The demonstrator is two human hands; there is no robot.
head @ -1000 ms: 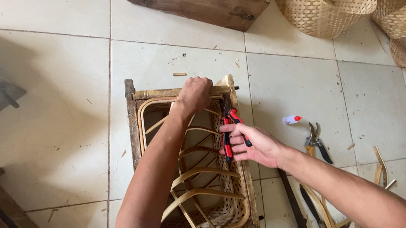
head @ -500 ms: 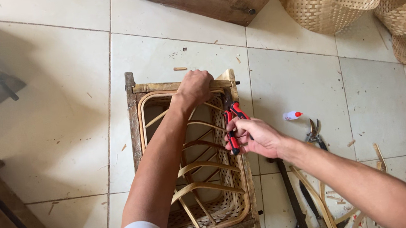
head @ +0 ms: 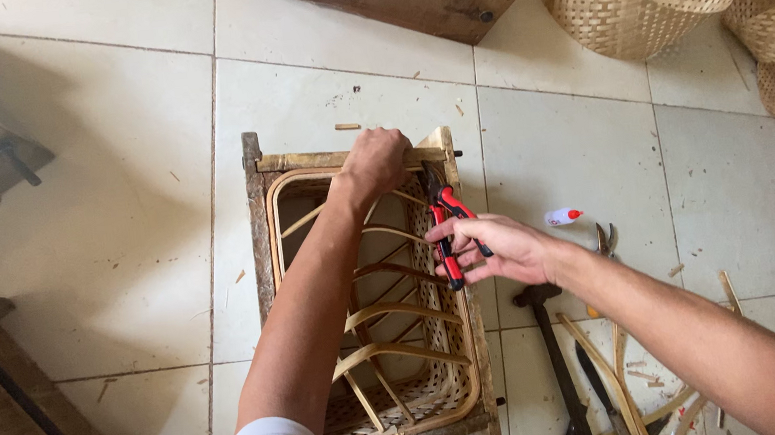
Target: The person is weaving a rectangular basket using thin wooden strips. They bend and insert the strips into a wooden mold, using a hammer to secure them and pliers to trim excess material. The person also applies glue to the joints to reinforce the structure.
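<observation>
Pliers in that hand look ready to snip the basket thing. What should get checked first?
1. Left hand holding the frame: ok, it grips the top bar.
2. Right hand gripping the pliers: ok.
3. Pliers tip at the frame's top corner: ok.
4. Left fingers away from the tip: cannot tell, they are close.
5. What the tip bites: cannot tell.
6. Hammer within reach: ok, on the floor beside.

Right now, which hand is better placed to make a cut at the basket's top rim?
Right, probably. The right hand holds the red-handled cutters, nose pointing toward the rim of the basket. The left hand grips that rim, so it is busy steadying.
</observation>
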